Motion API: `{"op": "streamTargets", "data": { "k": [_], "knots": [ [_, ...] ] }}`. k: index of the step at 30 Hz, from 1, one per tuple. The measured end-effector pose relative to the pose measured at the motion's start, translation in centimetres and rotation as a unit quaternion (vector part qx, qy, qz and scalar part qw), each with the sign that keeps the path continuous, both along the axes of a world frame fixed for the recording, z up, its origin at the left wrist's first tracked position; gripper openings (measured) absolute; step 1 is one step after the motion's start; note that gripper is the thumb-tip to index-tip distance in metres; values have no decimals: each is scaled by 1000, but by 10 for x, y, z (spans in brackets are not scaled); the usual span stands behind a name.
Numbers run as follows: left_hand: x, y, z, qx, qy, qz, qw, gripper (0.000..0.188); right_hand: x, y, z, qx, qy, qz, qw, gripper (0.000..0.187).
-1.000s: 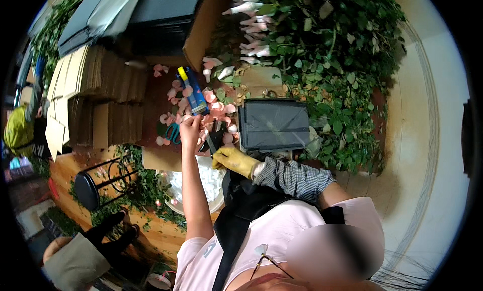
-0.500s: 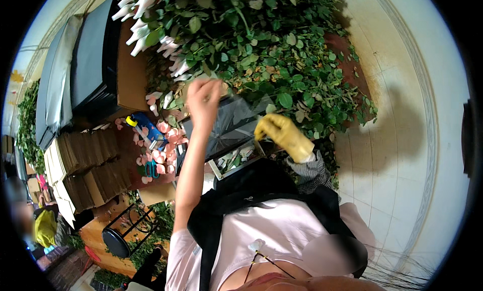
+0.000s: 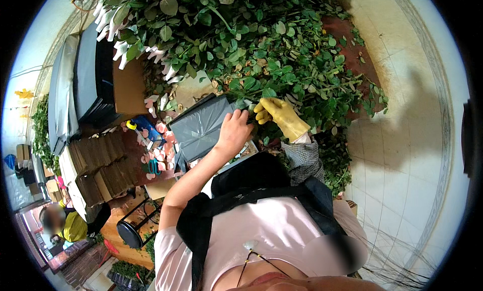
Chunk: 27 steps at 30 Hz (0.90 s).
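My bare left hand (image 3: 235, 132) is closed, its fingers curled at the right edge of the dark wrapping sheets (image 3: 193, 137). A glossy clear film lies over these sheets. What the fingers pinch, if anything, is hidden. Close to its right, my right hand (image 3: 283, 118) wears a yellow rubber glove, with the fingers bent in beside green leaves; I cannot make out what is in them. Beyond both hands spreads a big heap of leafy cut stems (image 3: 261, 54). White-sleeved flower buds (image 3: 121, 52) stick out at its left side.
Left of the sheets lie pink petals (image 3: 163, 152), teal-handled scissors (image 3: 154, 166) and a blue bottle with a yellow cap (image 3: 147, 129). Cardboard stacks (image 3: 100, 160) and a carton of dark sheets (image 3: 128, 87) stand farther left. A black stool (image 3: 130, 234) and a person in yellow (image 3: 75, 226) are at lower left.
My left hand has come down and to the right, close to the gloved hand. The dark sheets now lie more in sight. The whole view has shifted slightly.
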<state>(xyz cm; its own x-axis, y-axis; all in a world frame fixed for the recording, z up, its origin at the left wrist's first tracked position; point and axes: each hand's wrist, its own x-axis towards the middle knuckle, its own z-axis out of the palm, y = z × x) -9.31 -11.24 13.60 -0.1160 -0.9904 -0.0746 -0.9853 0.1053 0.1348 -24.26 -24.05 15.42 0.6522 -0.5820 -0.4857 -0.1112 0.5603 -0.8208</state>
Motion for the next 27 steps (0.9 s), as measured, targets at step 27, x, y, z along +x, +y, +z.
{"op": "streamTargets", "data": {
  "k": [27],
  "knots": [
    [65, 190, -50, -208, 283, 525, 775, 29, -100, 52, -232, 296, -130, -70, 944, 59]
  ]
}}
